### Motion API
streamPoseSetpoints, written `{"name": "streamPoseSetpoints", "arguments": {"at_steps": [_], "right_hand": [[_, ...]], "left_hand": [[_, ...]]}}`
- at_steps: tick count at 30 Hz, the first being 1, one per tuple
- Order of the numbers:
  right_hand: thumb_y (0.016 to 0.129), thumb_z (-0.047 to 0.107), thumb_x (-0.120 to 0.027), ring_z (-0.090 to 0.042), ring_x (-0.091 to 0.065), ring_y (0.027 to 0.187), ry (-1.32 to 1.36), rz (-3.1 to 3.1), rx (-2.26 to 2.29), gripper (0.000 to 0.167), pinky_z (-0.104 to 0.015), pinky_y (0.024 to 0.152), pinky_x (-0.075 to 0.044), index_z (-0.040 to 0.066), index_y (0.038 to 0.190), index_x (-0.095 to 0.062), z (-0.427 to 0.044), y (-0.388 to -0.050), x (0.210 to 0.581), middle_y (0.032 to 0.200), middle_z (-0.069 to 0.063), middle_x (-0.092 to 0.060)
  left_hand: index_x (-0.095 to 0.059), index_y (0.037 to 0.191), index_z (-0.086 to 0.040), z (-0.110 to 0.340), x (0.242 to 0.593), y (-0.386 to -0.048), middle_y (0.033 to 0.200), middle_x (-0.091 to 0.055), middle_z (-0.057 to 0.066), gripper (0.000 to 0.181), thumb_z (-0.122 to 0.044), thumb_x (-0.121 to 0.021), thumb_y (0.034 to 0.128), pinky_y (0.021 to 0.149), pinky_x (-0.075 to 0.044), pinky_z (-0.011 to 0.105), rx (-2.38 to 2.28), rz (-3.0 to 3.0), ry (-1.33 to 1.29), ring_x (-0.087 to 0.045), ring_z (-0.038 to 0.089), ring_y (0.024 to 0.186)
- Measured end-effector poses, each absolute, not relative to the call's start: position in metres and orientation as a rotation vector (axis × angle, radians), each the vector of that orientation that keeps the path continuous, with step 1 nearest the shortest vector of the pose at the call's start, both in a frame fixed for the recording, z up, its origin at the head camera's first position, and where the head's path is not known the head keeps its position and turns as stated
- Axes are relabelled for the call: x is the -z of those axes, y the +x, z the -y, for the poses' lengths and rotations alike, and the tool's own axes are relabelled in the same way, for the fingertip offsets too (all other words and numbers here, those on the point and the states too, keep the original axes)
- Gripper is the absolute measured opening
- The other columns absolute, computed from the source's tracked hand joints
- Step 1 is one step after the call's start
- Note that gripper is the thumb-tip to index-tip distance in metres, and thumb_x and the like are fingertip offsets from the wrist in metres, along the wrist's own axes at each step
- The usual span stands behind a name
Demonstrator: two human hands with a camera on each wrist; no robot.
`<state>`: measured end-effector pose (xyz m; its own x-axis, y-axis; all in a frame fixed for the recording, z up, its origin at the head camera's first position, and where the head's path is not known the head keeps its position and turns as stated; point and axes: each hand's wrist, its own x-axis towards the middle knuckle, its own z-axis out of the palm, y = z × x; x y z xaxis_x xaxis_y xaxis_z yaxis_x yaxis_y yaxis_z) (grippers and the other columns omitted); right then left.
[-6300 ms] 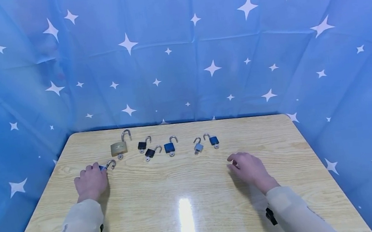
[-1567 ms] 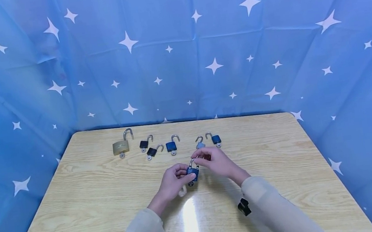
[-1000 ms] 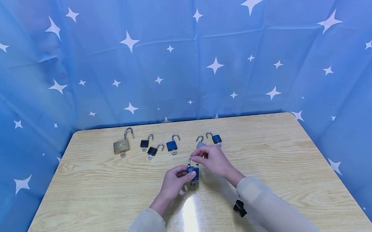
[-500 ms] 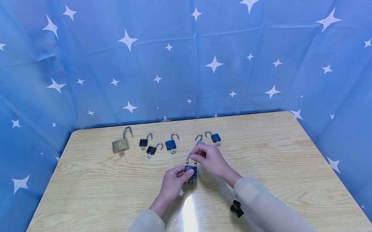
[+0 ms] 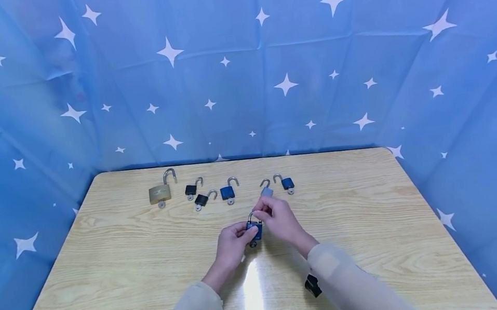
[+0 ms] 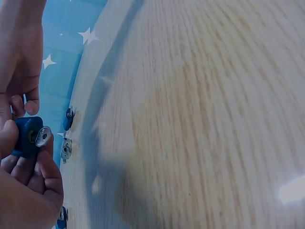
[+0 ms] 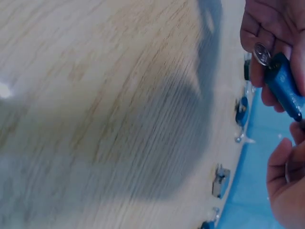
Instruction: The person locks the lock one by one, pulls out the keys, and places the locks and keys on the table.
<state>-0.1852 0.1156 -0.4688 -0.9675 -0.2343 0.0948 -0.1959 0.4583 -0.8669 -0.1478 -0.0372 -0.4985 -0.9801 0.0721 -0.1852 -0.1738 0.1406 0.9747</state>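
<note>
My left hand grips the body of a blue padlock above the middle of the table, thumb across its front. With thumb and fingertips, my right hand pinches the top of its steel shackle, which stands upright; whether it is locked cannot be told. A round-headed key sticks out of the padlock's underside in the left wrist view. The right wrist view also shows the blue body in the left hand's fingers. Just behind the right hand lies a light-blue padlock, partly covered.
Along the back of the wooden table lie a large brass padlock, two black padlocks, one of them tilted, a blue padlock and another blue one. Their shackles are swung out. A starred blue curtain encloses the table's back and sides.
My left hand has brought the blue padlock from the table's left side to the middle. From the right, my right hand has come to its shackle. Lately both hands drifted slightly left.
</note>
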Motion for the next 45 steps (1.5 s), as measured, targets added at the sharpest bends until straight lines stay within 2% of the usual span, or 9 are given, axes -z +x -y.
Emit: {"name": "streamPoseSetpoints", "arguments": {"at_steps": [8,15,20,25,32,36,42,45], "right_hand": [[0.093,0.010,-0.065,-0.010,-0.052,0.064,-0.476,-2.759,1.428,0.011,-0.021,0.058,-0.042,0.015,0.083,-0.065,-0.114,-0.186,0.461,0.074,0.001,-0.063],[0.094,0.015,-0.065,-0.012,-0.052,0.064,-0.450,-2.715,1.373,0.006,-0.023,0.057,-0.043,0.017,0.088,-0.067,-0.120,-0.188,0.461,0.076,0.002,-0.064],[0.094,0.018,-0.065,-0.011,-0.053,0.065,-0.418,-2.704,1.322,0.006,-0.023,0.058,-0.043,0.019,0.089,-0.067,-0.120,-0.187,0.465,0.076,0.003,-0.064],[0.094,0.018,-0.065,-0.012,-0.053,0.063,-0.417,-2.697,1.324,0.003,-0.024,0.057,-0.043,0.018,0.096,-0.068,-0.120,-0.187,0.467,0.077,-0.003,-0.065],[0.099,0.025,-0.058,-0.011,-0.055,0.069,-0.395,-2.708,1.320,0.018,-0.027,0.062,-0.046,0.015,0.111,-0.067,-0.123,-0.185,0.469,0.086,-0.001,-0.066],[0.099,0.023,-0.058,-0.011,-0.054,0.068,-0.359,-2.740,1.283,0.016,-0.027,0.062,-0.046,0.016,0.109,-0.068,-0.125,-0.183,0.471,0.085,0.001,-0.065],[0.096,0.018,-0.063,-0.010,-0.058,0.072,-0.344,-2.706,1.312,0.013,-0.024,0.064,-0.047,0.013,0.105,-0.070,-0.124,-0.178,0.479,0.088,0.003,-0.067],[0.095,0.016,-0.063,-0.011,-0.058,0.072,-0.338,-2.659,1.354,0.013,-0.023,0.062,-0.047,0.010,0.104,-0.071,-0.122,-0.174,0.484,0.089,-0.001,-0.068]], "left_hand": [[-0.071,0.109,-0.001,0.035,0.495,-0.147,0.095,-0.074,0.013,0.027,-0.022,-0.067,0.0925,0.067,-0.050,0.024,-1.991,-2.230,-0.105,-0.061,0.008,0.076],[-0.073,0.104,-0.006,0.040,0.495,-0.150,0.077,-0.071,0.003,0.028,-0.030,-0.069,0.0908,0.051,-0.040,0.021,-1.909,-2.238,-0.070,-0.051,0.011,0.060],[-0.073,0.101,-0.007,0.044,0.496,-0.149,0.069,-0.067,-0.003,0.027,-0.031,-0.069,0.0906,0.049,-0.038,0.021,-1.880,-2.204,-0.058,-0.051,0.010,0.060],[-0.072,0.102,-0.005,0.045,0.497,-0.149,0.067,-0.063,-0.005,0.026,-0.029,-0.067,0.0922,0.048,-0.036,0.020,-1.885,-2.178,-0.042,-0.049,0.010,0.059],[-0.071,0.104,-0.006,0.047,0.495,-0.149,0.083,-0.071,0.001,0.026,-0.029,-0.067,0.0921,0.058,-0.045,0.025,-1.851,-2.228,-0.104,-0.056,0.011,0.067],[-0.070,0.110,-0.010,0.050,0.494,-0.149,0.092,-0.070,0.004,0.030,-0.033,-0.067,0.0916,0.061,-0.047,0.027,-1.807,-2.265,-0.175,-0.056,0.011,0.070],[-0.072,0.111,-0.013,0.056,0.493,-0.153,0.099,-0.069,0.003,0.031,-0.036,-0.066,0.0917,0.077,-0.047,0.026,-1.768,-2.356,-0.214,-0.058,0.012,0.087],[-0.071,0.112,-0.011,0.061,0.493,-0.155,0.099,-0.069,0.005,0.032,-0.035,-0.067,0.0913,0.072,-0.049,0.027,-1.797,-2.331,-0.237,-0.058,0.015,0.082]]}}
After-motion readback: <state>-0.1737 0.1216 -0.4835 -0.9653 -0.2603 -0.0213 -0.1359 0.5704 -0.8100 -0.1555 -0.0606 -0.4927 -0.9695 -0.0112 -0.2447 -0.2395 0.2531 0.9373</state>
